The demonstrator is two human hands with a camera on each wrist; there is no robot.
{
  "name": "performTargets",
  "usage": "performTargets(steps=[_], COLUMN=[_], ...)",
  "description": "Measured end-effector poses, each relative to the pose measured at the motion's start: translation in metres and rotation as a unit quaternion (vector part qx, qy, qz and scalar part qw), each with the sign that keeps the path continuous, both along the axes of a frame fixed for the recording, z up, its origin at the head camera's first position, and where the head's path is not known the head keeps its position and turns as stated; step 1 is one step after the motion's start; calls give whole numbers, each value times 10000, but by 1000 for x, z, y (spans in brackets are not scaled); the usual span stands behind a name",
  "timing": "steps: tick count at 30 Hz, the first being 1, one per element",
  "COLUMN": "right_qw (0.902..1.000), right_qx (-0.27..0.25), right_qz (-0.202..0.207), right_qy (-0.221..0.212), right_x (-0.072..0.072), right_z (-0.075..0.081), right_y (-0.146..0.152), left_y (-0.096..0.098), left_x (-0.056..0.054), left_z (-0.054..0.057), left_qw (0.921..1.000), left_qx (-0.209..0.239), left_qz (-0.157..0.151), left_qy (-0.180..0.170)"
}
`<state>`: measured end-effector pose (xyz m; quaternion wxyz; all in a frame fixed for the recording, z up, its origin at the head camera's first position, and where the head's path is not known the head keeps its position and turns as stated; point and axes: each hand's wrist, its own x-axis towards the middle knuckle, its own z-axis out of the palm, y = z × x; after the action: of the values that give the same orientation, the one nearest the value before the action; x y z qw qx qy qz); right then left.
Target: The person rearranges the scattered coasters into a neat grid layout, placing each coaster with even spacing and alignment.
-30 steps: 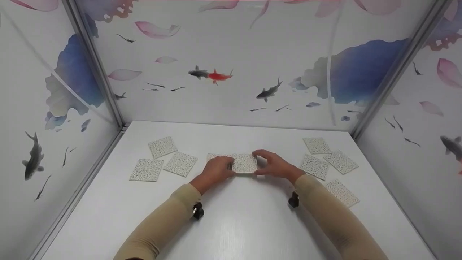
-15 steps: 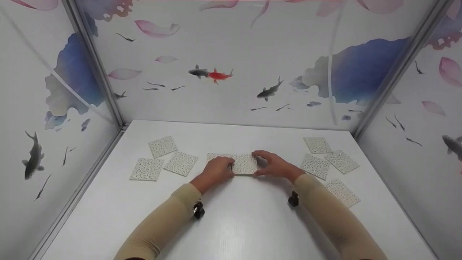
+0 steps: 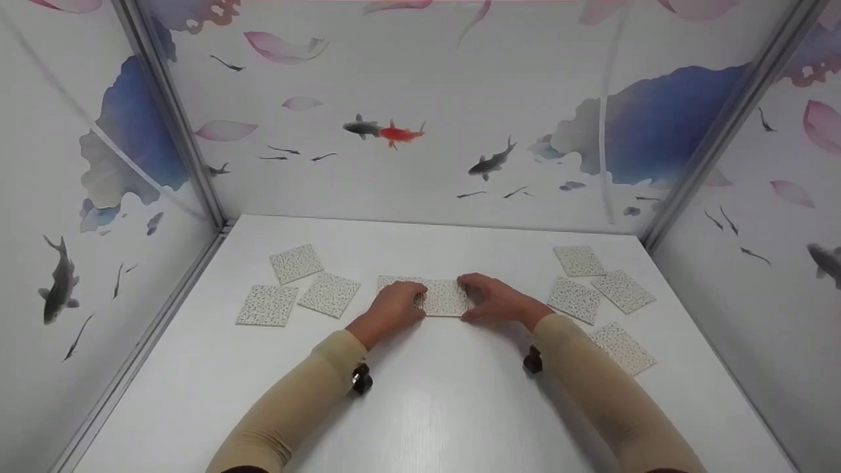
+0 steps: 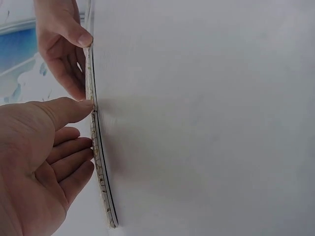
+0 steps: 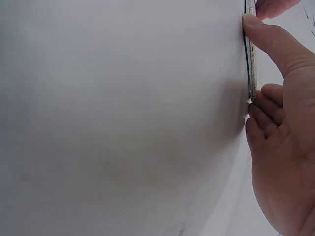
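Observation:
Two square, cream tiles with dark speckles meet side by side at the middle of the white table. Over the left tile (image 3: pixel 394 278), my left hand (image 3: pixel 395 305) spans the seam, thumb at the near edge and index finger at the far edge. Part of that tile is hidden under the hand. My right hand (image 3: pixel 496 299) grips the right tile (image 3: pixel 445 297) near its right end, with the thumb on the near edge and fingers at the far side. The left wrist view shows both tile edges in a line, the left thumb (image 4: pixel 74 110) at the joint.
Three loose speckled tiles lie at the left, one of them a lower-left tile (image 3: pixel 266 305). Several more lie at the right, including a tile (image 3: pixel 623 348) partly under the right sleeve (image 3: pixel 591 374). Printed walls (image 3: pixel 420 177) enclose the table (image 3: pixel 420 407) at back and sides.
The right tile's near edge shows thinner than before, and the tile seems to have settled lower beside the left one. Both hands have barely moved. The head view has tilted slightly.

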<state>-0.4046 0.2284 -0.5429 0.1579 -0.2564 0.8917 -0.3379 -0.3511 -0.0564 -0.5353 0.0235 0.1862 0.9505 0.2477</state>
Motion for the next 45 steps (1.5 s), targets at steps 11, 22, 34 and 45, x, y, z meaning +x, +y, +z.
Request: performTargets(steps=[11, 22, 34, 45], right_qw=[9995, 9993, 9986, 9992], right_qx=[270, 339, 481, 264], right_qz=[-162, -107, -233, -293], right_qy=[-16, 75, -47, -14], right_x=[1, 2, 5, 6], right_z=[-2, -3, -9, -4], right_y=[-1, -2, -4, -4], left_y=[1, 2, 1, -1], left_x=[0, 3, 7, 4], left_z=[0, 1, -2, 5], left_qw=[9999, 9999, 9999, 9993], left_qx=[-84, -99, -24, 174], left_qz=[-36, 38, 132, 90], left_qy=[69, 82, -110, -313])
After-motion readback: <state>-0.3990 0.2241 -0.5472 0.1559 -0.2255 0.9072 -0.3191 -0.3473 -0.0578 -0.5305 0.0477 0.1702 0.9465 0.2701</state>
